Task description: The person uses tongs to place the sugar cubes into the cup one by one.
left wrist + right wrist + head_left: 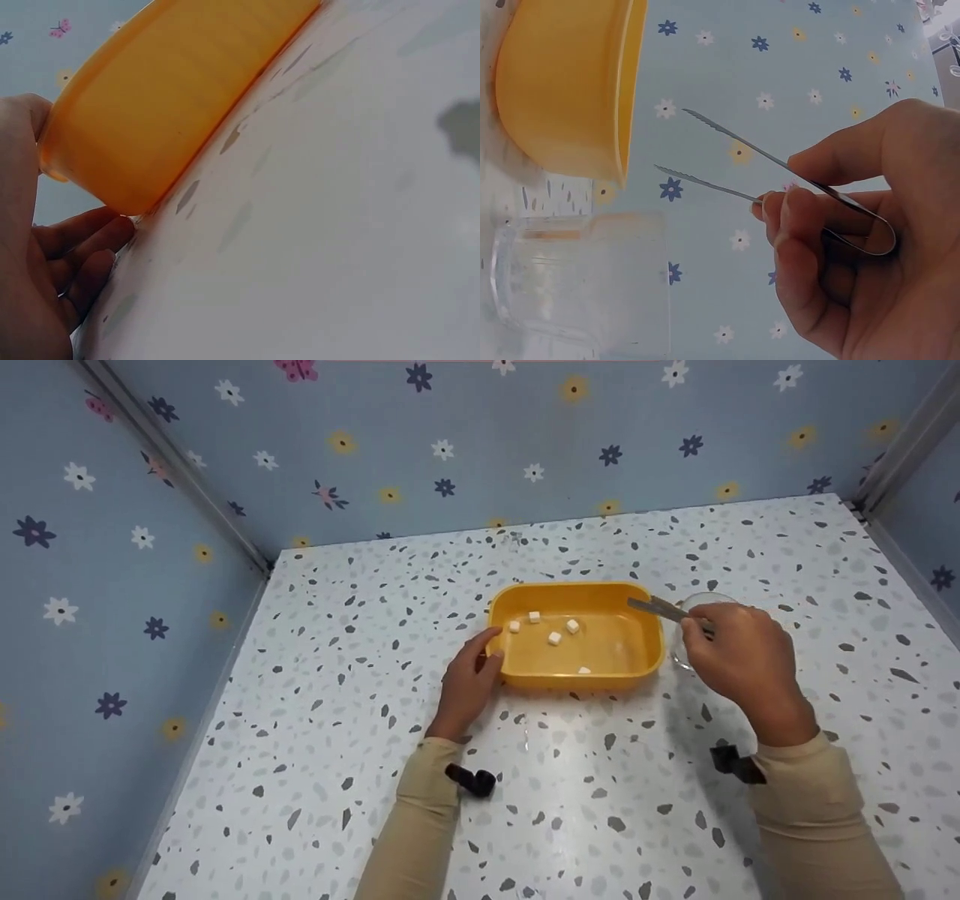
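A yellow rectangular tub [577, 681] stands on the speckled tabletop, with several small white cubes [554, 638] lying on its floor. My left hand [466, 690] grips the tub's left end, its index finger at the rim and other fingers low against the outer wall in the left wrist view. In my right hand [742, 660] I hold metal tongs [742, 142] between thumb and fingers. Their serrated tips stand apart with nothing between them, over the tub's right end. Below that hand is a clear glass cup [615, 277], mostly hidden by the hand in the head view.
The white speckled table [337, 660] reaches back to a blue flowered wall panel [510, 427]. Another flowered panel [90, 585] closes off the left side, and one [930, 525] stands at the right. The cup sits close beside the tub's right end.
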`<state>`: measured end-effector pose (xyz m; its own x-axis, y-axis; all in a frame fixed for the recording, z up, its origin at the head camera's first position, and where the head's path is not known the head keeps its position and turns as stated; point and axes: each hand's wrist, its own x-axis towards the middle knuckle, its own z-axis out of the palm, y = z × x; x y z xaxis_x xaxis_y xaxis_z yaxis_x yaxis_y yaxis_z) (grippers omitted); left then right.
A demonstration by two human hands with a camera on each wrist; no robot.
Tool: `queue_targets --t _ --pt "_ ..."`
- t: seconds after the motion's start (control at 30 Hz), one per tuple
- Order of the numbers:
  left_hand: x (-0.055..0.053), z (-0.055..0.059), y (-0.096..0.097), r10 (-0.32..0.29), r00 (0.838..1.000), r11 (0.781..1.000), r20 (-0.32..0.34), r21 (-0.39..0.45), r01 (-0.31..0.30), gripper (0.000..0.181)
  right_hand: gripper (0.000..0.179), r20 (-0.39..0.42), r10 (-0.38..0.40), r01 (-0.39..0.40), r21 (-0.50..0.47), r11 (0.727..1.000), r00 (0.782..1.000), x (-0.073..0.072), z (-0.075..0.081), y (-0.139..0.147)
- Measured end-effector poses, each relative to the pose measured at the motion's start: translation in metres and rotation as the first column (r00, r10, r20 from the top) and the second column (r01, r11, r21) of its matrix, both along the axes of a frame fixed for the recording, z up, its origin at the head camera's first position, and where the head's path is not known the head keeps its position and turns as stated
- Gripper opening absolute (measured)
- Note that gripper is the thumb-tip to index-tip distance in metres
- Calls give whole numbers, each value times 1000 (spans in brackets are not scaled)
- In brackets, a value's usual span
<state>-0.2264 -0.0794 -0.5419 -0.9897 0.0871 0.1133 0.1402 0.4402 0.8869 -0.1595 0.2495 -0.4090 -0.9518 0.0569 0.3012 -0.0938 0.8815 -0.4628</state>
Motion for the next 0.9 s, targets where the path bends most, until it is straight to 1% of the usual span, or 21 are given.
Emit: queue_targets --t 0.13,0.23,0.33,0.43,0.57,0.7,0.8,0.9 --pt "0 0 1 -2 1000 1000 7 13 2 42 24 -73 25 -24 9 1000 997 -3 -4 -3" --pt "1 -1 1 -1 1000 1000 15 16 0 42 24 -102 37 -37 8 999 994 -4 -9 -5" --pt "1 -3 0 8 1000 1000 24 18 -8 43 23 -103 56 -55 7 998 993 -6 -13 -9" --pt "1 -4 -2 14 1000 1000 18 26 -14 43 23 -102 79 -78 7 997 992 -8 -17 -15" --pt "-2 -3 -1 9 1000 999 10 31 -9 43 23 -126 111 -109 23 994 986 -12 -26 -23" --pt "-1 -4 0 5 1000 999 23 34 -6 43 23 -147 146 -141 45 989 978 -13 -36 -30" --pt "0 -3 1 11 999 999 31 36 -12 43 23 -134 157 -151 52 987 978 -14 -41 -34" --pt "1 1 3 16 1000 999 26 34 -17 43 23 -111 159 -154 55 987 981 -17 -42 -36"
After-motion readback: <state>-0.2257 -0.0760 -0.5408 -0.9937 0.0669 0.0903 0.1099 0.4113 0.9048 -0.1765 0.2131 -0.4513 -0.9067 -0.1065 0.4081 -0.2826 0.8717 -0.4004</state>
